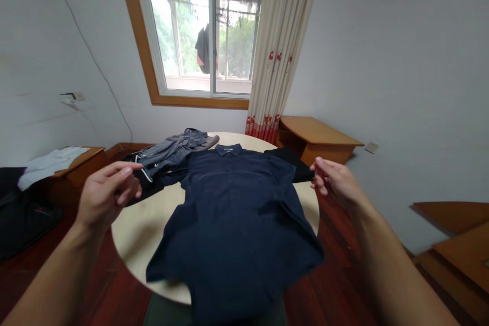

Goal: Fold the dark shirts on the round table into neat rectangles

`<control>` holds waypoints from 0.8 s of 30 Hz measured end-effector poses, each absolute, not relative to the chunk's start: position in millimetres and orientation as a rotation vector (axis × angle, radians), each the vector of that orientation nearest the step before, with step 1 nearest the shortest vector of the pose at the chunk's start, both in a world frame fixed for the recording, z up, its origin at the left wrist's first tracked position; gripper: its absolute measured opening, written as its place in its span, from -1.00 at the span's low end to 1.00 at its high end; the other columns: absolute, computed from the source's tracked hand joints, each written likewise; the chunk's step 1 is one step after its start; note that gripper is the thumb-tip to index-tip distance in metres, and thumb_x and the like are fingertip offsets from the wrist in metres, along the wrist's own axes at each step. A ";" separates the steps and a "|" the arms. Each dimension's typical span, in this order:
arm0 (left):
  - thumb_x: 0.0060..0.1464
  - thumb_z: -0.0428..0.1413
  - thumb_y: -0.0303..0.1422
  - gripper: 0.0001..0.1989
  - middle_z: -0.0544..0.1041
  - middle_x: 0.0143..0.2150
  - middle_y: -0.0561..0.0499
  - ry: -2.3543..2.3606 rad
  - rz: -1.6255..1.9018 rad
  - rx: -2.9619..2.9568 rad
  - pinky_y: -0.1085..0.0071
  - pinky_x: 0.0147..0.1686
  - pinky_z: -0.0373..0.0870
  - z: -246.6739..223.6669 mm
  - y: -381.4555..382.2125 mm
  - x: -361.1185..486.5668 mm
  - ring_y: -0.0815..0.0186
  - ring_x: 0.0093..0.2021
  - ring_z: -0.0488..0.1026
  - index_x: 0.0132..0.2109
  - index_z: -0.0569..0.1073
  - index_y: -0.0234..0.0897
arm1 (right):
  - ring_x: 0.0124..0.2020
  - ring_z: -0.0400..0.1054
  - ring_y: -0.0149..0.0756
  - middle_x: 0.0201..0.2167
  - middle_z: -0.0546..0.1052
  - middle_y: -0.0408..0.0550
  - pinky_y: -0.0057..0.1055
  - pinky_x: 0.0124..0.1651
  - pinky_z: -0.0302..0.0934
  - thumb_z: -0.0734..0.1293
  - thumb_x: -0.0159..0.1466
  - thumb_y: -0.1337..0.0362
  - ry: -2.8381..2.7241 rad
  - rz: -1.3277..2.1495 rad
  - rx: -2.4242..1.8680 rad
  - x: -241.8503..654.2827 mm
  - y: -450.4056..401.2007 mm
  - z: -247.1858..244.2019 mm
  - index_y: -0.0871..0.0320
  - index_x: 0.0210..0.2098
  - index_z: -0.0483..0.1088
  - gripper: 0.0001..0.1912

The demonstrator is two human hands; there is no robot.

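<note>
A dark navy polo shirt point(237, 214) lies spread out on a round pale table point(133, 229), its collar at the far side and its lower part hanging over the near edge. My left hand point(110, 188) is raised left of the shirt, holding nothing, the fingers loosely curled and the index finger stretched out. On the other side my right hand point(332, 178) hovers beyond the right sleeve, also holding nothing, its fingers loosely bent. Neither hand touches the shirt.
Grey clothing point(171, 150) is heaped at the table's far left, and black cloth point(292, 160) lies at the far right. A wooden desk point(317, 132) stands behind on the right. White cloth point(53, 163) covers a wooden cabinet at the left. A curtain point(278, 51) hangs beside the window.
</note>
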State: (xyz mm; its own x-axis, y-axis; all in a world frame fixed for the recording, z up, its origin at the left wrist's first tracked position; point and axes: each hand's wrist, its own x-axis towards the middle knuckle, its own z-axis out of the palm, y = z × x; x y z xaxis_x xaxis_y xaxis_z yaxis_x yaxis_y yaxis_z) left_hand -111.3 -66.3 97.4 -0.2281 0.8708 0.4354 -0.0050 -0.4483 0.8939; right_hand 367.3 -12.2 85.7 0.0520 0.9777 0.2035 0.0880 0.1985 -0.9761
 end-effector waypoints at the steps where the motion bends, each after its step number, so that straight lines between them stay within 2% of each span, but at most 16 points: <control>1: 0.03 0.23 -0.21 -0.82 0.18 -0.78 0.25 1.107 1.701 1.433 0.44 -0.57 0.32 93.8 -58.2 -107.9 0.50 -0.75 0.11 -0.29 0.59 -0.21 | -0.79 0.15 -0.46 -0.77 0.32 -0.26 -0.41 -0.56 0.32 0.46 0.08 -0.27 -1.346 0.947 -1.160 364.4 -4.6 83.0 0.11 -0.44 0.44 -0.46; 5: 0.03 0.20 -0.03 -0.61 0.48 -0.61 0.06 1.281 1.128 1.754 0.38 -0.52 0.37 55.6 -20.4 -79.5 0.30 -0.59 0.42 -0.24 0.61 -0.28 | -0.67 0.35 -0.35 -0.66 0.47 -0.14 -0.45 -0.59 0.25 0.46 0.10 -0.22 -1.698 1.010 -1.239 332.1 27.9 57.3 0.15 -0.46 0.47 -0.49; 7: 0.05 0.15 0.05 -0.53 0.60 -0.46 -0.04 1.309 0.890 1.910 0.29 -0.33 0.49 28.8 -1.8 -63.3 0.17 -0.40 0.56 -0.18 0.62 -0.29 | -0.60 0.41 -0.32 -0.60 0.52 -0.14 -0.43 -0.51 0.30 0.44 0.17 -0.10 -1.915 1.046 -1.272 310.1 43.4 40.0 0.14 -0.43 0.50 -0.60; 9: 0.09 0.10 0.07 -0.47 0.67 -0.18 -0.14 1.378 0.705 2.075 0.22 -0.06 0.49 2.8 17.6 -49.5 0.07 -0.14 0.60 -0.06 0.61 -0.27 | -0.50 0.48 -0.27 -0.51 0.58 -0.11 -0.41 -0.38 0.34 0.41 0.23 0.06 -2.106 0.979 -1.359 287.7 59.5 24.0 0.14 -0.37 0.54 -0.74; 11: 0.15 0.06 0.05 -0.42 0.58 0.11 -0.22 1.464 0.564 2.214 0.21 0.17 0.37 -18.5 38.9 -36.9 0.04 0.12 0.51 0.08 0.56 -0.30 | -0.32 0.54 -0.20 -0.35 0.64 -0.03 -0.37 -0.20 0.37 0.39 0.25 0.19 -2.208 0.761 -1.513 265.3 76.9 11.4 0.17 -0.29 0.57 -0.83; 13: 0.22 0.01 -0.02 -0.39 0.42 0.30 -0.29 1.587 0.452 2.300 0.18 0.31 0.20 -33.4 61.7 -23.1 0.04 0.31 0.33 0.21 0.46 -0.39 | -0.10 0.53 -0.10 -0.13 0.64 0.09 -0.31 -0.02 0.34 0.37 0.29 0.22 -2.193 0.575 -1.669 242.5 94.5 2.6 0.20 -0.15 0.57 -0.77; 16: 0.31 -0.09 -0.10 -0.40 0.17 0.45 -0.30 1.832 0.310 2.266 -0.10 0.37 0.02 -46.0 92.3 0.8 -0.02 0.45 0.09 0.33 0.32 -0.39 | 0.12 0.42 -0.04 0.11 0.53 0.18 -0.25 0.12 0.27 0.32 0.35 0.14 -2.023 0.447 -1.841 209.5 115.8 -7.3 0.23 0.08 0.47 -0.61; 19: 0.35 -0.18 -0.10 -0.40 0.03 0.50 -0.27 1.988 0.274 2.158 -0.31 0.34 -0.10 -54.4 109.8 19.4 -0.07 0.49 -0.07 0.38 0.25 -0.32 | 0.16 0.38 -0.03 0.17 0.47 0.19 -0.22 0.13 0.26 0.26 0.38 0.11 -1.841 0.405 -1.928 186.0 124.3 -20.5 0.21 0.16 0.40 -0.55; 24: 0.35 -0.21 -0.06 -0.38 0.01 0.51 -0.15 2.065 0.338 2.178 -0.29 0.37 -0.19 -66.1 111.0 14.4 -0.05 0.50 -0.11 0.42 0.22 -0.22 | 0.14 0.36 -0.05 0.12 0.48 0.16 -0.20 0.18 0.21 0.25 0.38 0.19 -1.860 0.210 -1.856 197.6 118.9 -48.3 0.19 0.08 0.43 -0.65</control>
